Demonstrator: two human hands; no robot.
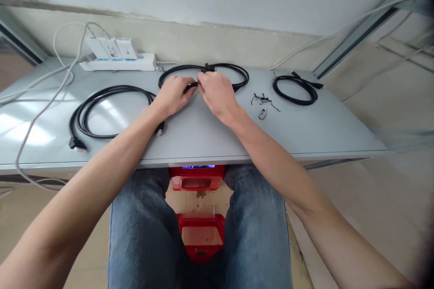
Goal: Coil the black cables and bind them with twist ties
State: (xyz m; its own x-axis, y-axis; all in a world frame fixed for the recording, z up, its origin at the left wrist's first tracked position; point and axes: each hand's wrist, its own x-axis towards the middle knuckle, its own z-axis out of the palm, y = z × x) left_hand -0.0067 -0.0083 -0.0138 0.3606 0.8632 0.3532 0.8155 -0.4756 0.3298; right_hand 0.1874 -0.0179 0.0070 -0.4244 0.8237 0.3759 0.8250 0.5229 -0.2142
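At the table's [203,137] far centre, the middle black cable [208,67] is pinched by left hand [174,94] and right hand [217,92], close together; strand-handling seems in hand, steady fingertips called for.

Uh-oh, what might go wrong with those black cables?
The left forearm crosses over the left cable, so moving might drag that cable along. The little black strips lie loose near the right hand and could get brushed away. If the left hand slips, the middle cable might spring open.
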